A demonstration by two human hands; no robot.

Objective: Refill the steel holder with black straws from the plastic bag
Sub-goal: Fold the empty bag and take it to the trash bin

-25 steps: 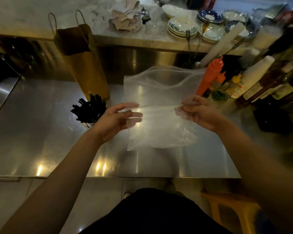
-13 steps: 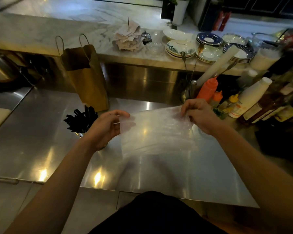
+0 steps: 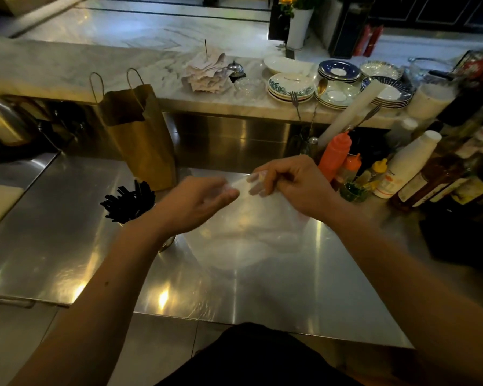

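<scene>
Both hands hold a clear, limp plastic bag (image 3: 251, 232) over the steel counter (image 3: 67, 232); I see no straws inside it. My right hand (image 3: 293, 185) pinches the bag's top edge with curled fingers. My left hand (image 3: 195, 201) grips the same edge a little to the left, close to the right hand. A bundle of black straws (image 3: 129, 201) stands in the steel holder (image 3: 166, 243) just left of my left wrist; the forearm hides most of the holder.
A brown paper bag (image 3: 142, 140) stands behind the straws. Orange and yellow squeeze bottles (image 3: 335, 154), a white bottle (image 3: 405, 165) and dark bottles crowd the right side. Stacked plates (image 3: 290, 87) and crumpled papers (image 3: 207, 73) sit on the marble ledge behind.
My hands have come together at the bag's top edge, and the bag, spread wide before, now hangs gathered and narrower. The view has tilted up toward the ledge.
</scene>
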